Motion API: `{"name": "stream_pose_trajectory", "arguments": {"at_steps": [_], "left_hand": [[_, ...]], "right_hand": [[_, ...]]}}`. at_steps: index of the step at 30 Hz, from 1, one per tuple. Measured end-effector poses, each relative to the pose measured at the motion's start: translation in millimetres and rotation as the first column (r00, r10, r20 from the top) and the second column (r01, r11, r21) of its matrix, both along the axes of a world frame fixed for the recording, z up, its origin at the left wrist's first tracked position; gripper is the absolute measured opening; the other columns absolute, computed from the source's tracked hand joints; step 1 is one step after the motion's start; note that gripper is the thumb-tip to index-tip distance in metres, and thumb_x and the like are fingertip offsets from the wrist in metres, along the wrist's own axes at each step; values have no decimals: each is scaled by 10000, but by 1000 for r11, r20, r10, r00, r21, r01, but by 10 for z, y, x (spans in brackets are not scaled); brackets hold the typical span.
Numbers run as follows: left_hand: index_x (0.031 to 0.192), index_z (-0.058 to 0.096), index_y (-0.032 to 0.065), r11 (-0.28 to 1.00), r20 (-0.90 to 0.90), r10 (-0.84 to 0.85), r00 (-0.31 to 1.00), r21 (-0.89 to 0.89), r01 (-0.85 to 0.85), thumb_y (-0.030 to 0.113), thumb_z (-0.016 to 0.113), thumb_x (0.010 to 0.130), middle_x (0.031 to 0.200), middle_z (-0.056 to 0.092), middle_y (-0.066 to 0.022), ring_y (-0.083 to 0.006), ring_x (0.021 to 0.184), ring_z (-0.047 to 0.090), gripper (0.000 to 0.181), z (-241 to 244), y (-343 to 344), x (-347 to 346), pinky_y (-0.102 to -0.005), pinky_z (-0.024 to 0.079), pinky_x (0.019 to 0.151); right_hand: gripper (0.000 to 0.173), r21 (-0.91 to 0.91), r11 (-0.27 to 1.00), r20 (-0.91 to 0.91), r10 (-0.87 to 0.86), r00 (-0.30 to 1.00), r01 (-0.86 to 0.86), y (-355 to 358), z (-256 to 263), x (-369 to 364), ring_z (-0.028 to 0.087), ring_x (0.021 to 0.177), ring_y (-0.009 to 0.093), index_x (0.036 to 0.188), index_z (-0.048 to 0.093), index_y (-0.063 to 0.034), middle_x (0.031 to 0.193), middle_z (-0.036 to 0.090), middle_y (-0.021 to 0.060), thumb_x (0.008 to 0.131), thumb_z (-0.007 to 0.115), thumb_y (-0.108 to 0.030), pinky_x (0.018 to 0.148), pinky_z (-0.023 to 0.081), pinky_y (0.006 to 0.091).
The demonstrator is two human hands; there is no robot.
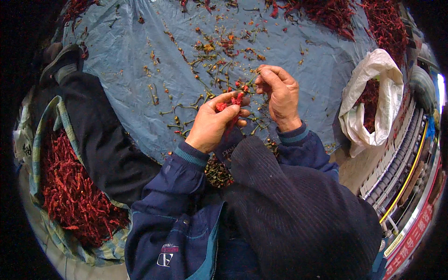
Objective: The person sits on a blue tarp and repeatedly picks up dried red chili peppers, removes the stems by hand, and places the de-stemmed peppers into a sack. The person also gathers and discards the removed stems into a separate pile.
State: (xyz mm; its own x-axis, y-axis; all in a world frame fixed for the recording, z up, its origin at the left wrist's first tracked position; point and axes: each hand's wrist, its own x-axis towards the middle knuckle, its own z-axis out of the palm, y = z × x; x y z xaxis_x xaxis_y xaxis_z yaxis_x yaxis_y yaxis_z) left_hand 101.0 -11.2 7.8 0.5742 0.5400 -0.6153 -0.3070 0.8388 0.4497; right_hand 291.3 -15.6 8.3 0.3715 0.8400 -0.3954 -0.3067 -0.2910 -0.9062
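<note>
My left hand pinches a dried red chili pepper between thumb and fingers, over the middle of a blue plastic sheet. Just right of it, my right hand has thumb and forefinger closed on a thin green chili stem, whose lower end reaches toward red bits near the left fingertips. I cannot tell whether stem and pepper are still joined. Below and beyond both hands, loose chili stems and seeds lie scattered on the sheet. More stems and scraps are heaped close to my body.
A checked cloth sack full of dried red chilies stands at left beside my outstretched leg. On the right is a white woven sack holding chilies. Further chili piles lie at the far edge, and machinery lines the right side.
</note>
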Motion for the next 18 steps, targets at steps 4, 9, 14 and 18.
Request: {"name": "stream_pose_trajectory", "arguments": {"at_steps": [4,9,14,18], "left_hand": [[1307,549,1,998,25,60,998,-38,-59,105,621,972,971,622,-45,-149,839,624,358,-61,-23,-23,-312,566,718],[1238,599,24,989,-5,84,996,-125,-84,160,687,948,859,576,2,-99,703,546,333,9,35,21,-264,478,584],[1161,651,10,990,-136,90,987,-96,-104,196,744,915,759,575,15,-81,619,526,321,94,56,85,-254,454,536],[1139,656,-5,995,-186,79,979,-52,-90,168,731,916,695,573,6,-84,552,515,291,51,25,89,-248,435,504]], "right_hand": [[158,-12,1000,-38,-3,999,2,4,11,31,594,657,95,999,715,-6,787,682,45,944,662,-145,605,485,238],[153,-14,999,16,40,999,-39,-39,19,-35,598,669,87,1003,715,-8,804,679,31,953,659,-142,608,489,230],[134,28,995,70,89,993,-92,-81,28,-104,592,677,76,1000,714,-23,802,663,7,955,663,-138,592,493,233],[130,24,995,42,91,995,-92,-141,29,-146,595,687,70,1002,712,-23,819,668,10,954,666,-135,596,502,239]]}}
